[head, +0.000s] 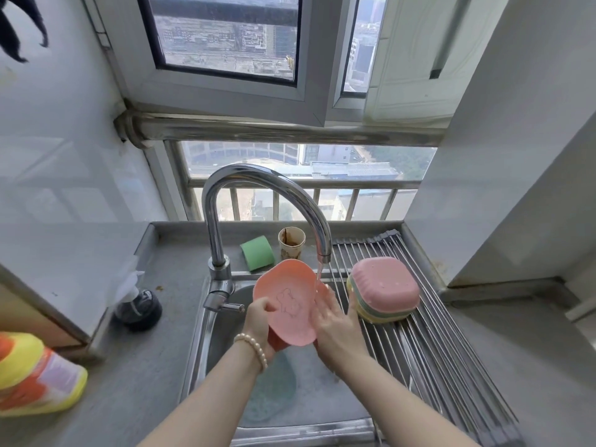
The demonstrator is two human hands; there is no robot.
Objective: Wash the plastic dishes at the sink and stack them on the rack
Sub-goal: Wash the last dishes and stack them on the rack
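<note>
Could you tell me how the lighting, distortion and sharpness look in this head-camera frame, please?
Head view: daylight from the window lights everything evenly, with glare on the faucet; wide-angle distortion bends the walls and the rack; the pink dish is fairly sharp, the yellow bottle at the left edge is blurred.

The left hand covers the near-left edge of the pink plate, and its fingers behind the plate are out of sight. Below both hands, a bluish-green dish in the sink lies partly under the forearms (its outline is blurred by water). Far left of the left hand, a yellow-and-orange bottle is cut by the frame edge and smeared; its label is unreadable. Right of the right hand, the stacked bowls hide their own count.
</note>
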